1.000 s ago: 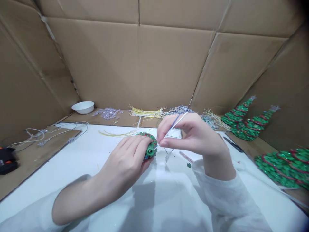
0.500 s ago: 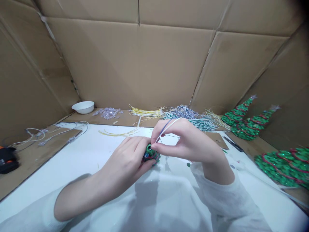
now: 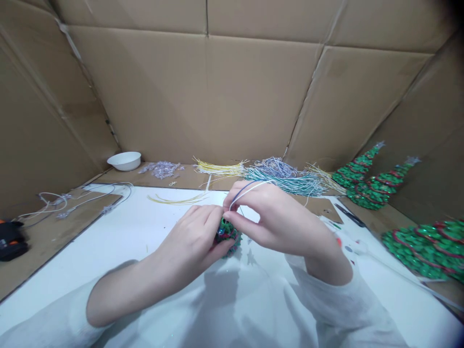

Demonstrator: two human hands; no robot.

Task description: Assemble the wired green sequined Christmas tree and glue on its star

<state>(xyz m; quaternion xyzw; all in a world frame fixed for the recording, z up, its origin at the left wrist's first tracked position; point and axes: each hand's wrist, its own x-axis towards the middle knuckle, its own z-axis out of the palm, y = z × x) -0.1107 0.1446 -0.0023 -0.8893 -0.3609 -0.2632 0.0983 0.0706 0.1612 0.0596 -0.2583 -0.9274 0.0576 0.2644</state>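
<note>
My left hand (image 3: 197, 237) is wrapped round a small green tinsel Christmas tree (image 3: 229, 233) with red garland, which points up toward me so its tip shows. At that tip, the thumb and forefinger of my right hand (image 3: 264, 215) pinch thin wires, one white (image 3: 250, 187) and one dark blue (image 3: 237, 194), that arch back over the hand. Fingers hide the exact spot where the wires meet the tree. A clear star (image 3: 251, 257) hangs or lies just right of the tree, on the white tabletop side.
A white bowl (image 3: 124, 161), clear star pieces (image 3: 162, 169) and bundles of yellow (image 3: 221, 167) and green wires (image 3: 290, 182) line the back. Finished-looking trees (image 3: 380, 188) stand at right, near a black-handled tool (image 3: 350, 215). A black-and-orange tool (image 3: 11, 240) lies far left.
My right hand has dipped slightly and shifted a little left, its pinch now closer over the tree's tip. The left hand keeps its hold, almost unmoved.
</note>
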